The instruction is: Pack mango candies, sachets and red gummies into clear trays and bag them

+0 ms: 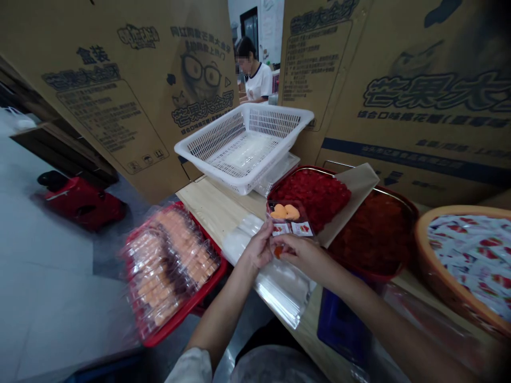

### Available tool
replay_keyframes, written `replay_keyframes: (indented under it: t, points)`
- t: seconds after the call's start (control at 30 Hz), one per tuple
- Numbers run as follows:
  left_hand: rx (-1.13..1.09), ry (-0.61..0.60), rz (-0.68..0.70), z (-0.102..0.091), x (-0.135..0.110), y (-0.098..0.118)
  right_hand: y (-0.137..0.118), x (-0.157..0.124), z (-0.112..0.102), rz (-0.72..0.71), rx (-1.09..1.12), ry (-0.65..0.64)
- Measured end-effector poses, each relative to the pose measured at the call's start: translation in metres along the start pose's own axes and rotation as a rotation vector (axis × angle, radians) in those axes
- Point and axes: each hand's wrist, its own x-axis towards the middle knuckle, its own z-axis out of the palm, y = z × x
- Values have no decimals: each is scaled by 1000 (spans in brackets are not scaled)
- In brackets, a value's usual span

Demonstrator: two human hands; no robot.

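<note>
We count two orange pieces [285,211] and two sachets [291,229] just beyond our right hand [304,254], one white basket [244,143] farther off.

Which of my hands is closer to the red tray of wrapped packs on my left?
Left. The left hand is just right of the red tray, not touching it; the right hand is farther right, fingertips meeting the left hand's over the clear bags.

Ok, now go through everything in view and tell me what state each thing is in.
White basket: empty, tilted.
Clear bag: part filled, orange pieces and two sachets inside.
Left hand: pinching the clear bag.
Right hand: pinching a red piece.
Red tray: full of red pieces.
Bowl: full of loose sachets.
</note>
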Motion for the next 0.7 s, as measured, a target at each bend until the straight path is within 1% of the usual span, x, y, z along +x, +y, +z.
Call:
replay_keyframes:
  t: [0.1, 0.17, 0.23, 0.3, 0.33, 0.37, 0.43, 0.5, 0.57, 0.7]
  points:
    - [0, -9, -18, 1, -1, 1, 2, -4, -3, -6, -6, 6]
    - [-9, -10, -38, 0, 0, 3, 8, -4, -12, -9, 24, 32]
    - [-23, -14, -61, -2, 0, 4, 19, 0, -27, 6, 7, 136]
    - [-34, -32, -70, -5, 1, 4, 36, 8, -45, 82, -150, 296]
    - [-37, -47, -65, -6, 1, 4, 45, 14, -54, 141, -275, 349]
    - [-39, -59, -58, -7, 1, 4, 54, 20, -62, 207, -413, 353]
    - [-40, -79, -44, -8, 2, 4, 71, 32, -72, 309, -649, 239]
    - [-36, -78, -43, -8, 2, 3, 83, 42, -76, 355, -764, 116]
    - [-23, -59, -50, -8, 2, 3, 91, 50, -74, 359, -771, 75]
    - [6, -22, -63, -6, 0, 5, 102, 55, -72, 322, -691, 63]
